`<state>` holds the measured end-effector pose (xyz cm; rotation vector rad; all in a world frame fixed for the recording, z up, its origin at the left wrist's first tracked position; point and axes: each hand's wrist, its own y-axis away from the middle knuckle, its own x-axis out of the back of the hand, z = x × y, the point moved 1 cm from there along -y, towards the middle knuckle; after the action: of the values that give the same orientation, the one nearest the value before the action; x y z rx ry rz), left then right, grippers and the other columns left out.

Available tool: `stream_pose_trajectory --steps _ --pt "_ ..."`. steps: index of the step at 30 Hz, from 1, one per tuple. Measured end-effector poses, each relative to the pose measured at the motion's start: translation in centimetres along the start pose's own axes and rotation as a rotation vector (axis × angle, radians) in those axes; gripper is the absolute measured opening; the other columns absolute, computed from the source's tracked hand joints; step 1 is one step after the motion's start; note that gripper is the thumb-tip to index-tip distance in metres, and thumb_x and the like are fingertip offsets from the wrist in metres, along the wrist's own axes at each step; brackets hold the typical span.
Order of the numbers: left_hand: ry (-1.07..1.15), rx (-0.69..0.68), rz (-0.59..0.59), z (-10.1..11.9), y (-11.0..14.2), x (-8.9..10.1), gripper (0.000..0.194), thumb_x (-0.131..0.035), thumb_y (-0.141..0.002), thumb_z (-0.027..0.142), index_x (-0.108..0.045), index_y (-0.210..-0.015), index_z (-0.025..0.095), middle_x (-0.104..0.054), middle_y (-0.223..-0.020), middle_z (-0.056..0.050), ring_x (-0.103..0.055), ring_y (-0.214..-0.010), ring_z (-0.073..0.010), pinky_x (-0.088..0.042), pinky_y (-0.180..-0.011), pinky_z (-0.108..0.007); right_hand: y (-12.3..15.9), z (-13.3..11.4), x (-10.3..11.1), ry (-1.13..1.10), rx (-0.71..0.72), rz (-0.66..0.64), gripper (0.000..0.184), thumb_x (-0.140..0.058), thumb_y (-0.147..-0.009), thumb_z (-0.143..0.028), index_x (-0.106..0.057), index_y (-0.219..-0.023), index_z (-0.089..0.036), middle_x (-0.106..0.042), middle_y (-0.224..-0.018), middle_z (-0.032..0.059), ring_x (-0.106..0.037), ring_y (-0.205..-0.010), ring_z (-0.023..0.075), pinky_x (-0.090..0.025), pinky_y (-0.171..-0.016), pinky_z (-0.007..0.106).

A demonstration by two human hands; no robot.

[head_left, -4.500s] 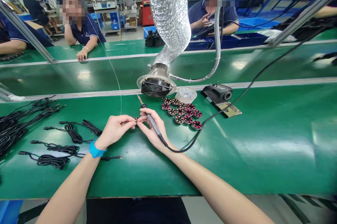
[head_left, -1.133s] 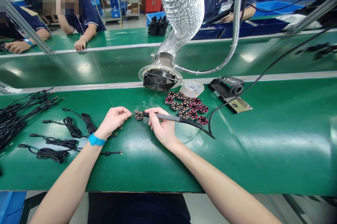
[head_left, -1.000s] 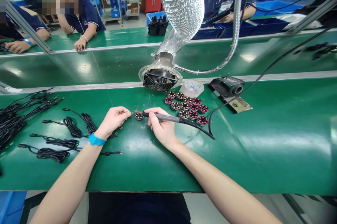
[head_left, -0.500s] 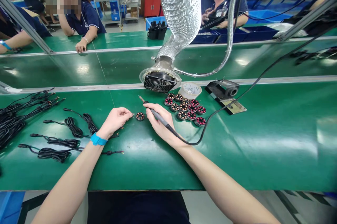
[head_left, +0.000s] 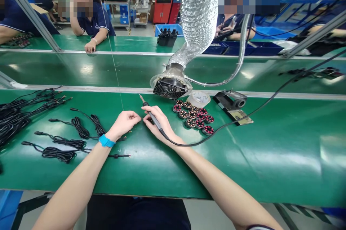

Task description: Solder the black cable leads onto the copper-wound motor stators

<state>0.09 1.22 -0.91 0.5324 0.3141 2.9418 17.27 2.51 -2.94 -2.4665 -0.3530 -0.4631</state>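
My right hand [head_left: 158, 123] is closed around a soldering iron [head_left: 154, 120], its bare tip pointing up and away to the left. The thumb and fingers of my left hand [head_left: 125, 123] are pinched on a thin wire [head_left: 142, 118], of which only a short end shows. Between my hands, a small round wound coil [head_left: 150, 120] is mostly hidden by my right fingers, which appear to touch it. A fine strand [head_left: 116, 68] hangs from above and runs down behind my left hand. Several similar coils [head_left: 191, 114], red and copper-coloured, stand grouped to the right.
Coiled black cables [head_left: 59, 154] lie at left, beside a larger cable pile [head_left: 10, 122]. A fan-fronted extraction duct [head_left: 171, 86] hangs ahead. A tape roll [head_left: 198, 99] and a metal iron stand [head_left: 234, 104] are behind the coils. The iron's cord [head_left: 238, 116] crosses the right side.
My right hand has moved closer to my left, its fingers now at the small coil and covering most of it. The soldering iron has shifted with it. The view has turned slightly left.
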Motion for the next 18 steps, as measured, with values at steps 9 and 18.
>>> stream_pose_trajectory --steps 9,18 --pt "-0.004 0.000 -0.017 0.05 0.09 -0.01 0.020 -0.061 -0.076 0.036 -0.064 -0.074 0.015 -0.045 -0.049 0.006 -0.039 -0.044 -0.0087 -0.032 -0.041 -0.020 -0.22 -0.19 -0.50 0.082 -0.022 0.095 0.046 -0.053 -0.077 -0.003 -0.061 -0.117 -0.024 -0.058 -0.098 0.0035 -0.063 -0.091 0.0168 -0.053 -0.087 0.031" --pt "-0.011 0.012 -0.043 0.72 0.50 -0.06 0.022 -0.062 -0.077 0.036 -0.065 -0.077 0.015 -0.045 -0.050 0.006 -0.039 -0.045 -0.0086 -0.031 -0.044 -0.021 0.07 -0.31 -0.25 0.067 -0.051 0.115 0.050 -0.058 -0.074 -0.004 -0.059 -0.119 -0.026 -0.060 -0.095 0.0017 -0.064 -0.093 0.0178 -0.054 -0.090 0.034"
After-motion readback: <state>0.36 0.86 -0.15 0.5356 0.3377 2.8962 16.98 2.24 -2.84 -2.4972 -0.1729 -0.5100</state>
